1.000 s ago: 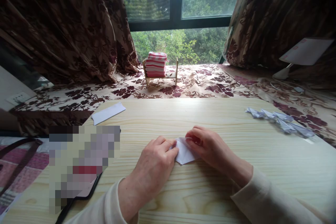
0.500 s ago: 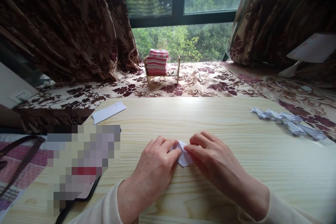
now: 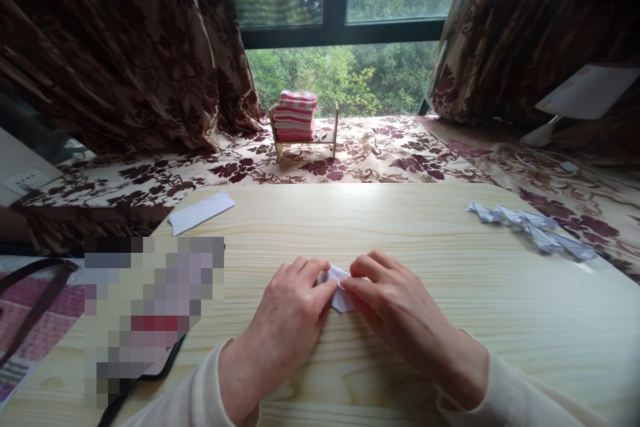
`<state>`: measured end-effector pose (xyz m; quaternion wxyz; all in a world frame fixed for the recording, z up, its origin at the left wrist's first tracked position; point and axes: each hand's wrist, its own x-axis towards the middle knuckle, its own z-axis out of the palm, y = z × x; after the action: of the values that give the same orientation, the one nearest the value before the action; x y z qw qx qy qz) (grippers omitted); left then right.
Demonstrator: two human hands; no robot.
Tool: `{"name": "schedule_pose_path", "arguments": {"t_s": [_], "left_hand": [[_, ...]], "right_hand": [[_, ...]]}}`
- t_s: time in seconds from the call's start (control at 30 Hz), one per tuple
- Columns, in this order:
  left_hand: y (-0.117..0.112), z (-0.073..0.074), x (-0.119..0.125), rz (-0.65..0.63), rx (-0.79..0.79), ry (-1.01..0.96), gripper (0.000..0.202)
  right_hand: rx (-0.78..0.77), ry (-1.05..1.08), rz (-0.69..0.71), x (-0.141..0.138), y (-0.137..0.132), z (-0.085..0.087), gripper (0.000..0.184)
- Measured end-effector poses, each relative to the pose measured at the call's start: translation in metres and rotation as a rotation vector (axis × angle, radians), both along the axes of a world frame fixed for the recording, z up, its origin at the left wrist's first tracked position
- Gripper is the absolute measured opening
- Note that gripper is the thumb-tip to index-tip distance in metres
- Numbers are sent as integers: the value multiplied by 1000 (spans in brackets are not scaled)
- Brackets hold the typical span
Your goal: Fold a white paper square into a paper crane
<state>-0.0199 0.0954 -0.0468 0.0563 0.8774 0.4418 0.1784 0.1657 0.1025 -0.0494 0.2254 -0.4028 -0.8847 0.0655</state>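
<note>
Pinching a small white paper [image 3: 342, 301] from either side, the left hand [image 3: 290, 303] and right hand [image 3: 407, 303] nearly meet at the thumbs, low over the middle of the tabletop [image 3: 320, 227]. Unequal thumb pressure could skew a crease; an outward tug by 1 hand could tear it. Farther out, folded white pieces [image 3: 537, 233] lie at right, where a sweeping forearm might scatter them; a paper strip [image 3: 201, 213] rests at far left.

The left hand [image 3: 287, 310] and right hand [image 3: 395, 300] partly hide the folded paper [image 3: 342, 301], while pixelation obscures the dark-edged object [image 3: 155, 313] at left.
</note>
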Motion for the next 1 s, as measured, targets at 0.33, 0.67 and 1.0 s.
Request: {"name": "schedule_pose_path", "arguments": {"t_s": [0.33,0.67,1.0], "left_hand": [[-1,3,0,25,-3,-68,19],[-1,1,0,0,65,-58,19],[-2,-2,-1,-7,44,-60,20]], "right_hand": [[-9,-39,10,-1,1,3,18],[-25,-48,19,0,-1,5,20],[-8,-59,33,-2,-1,3,22]]}}
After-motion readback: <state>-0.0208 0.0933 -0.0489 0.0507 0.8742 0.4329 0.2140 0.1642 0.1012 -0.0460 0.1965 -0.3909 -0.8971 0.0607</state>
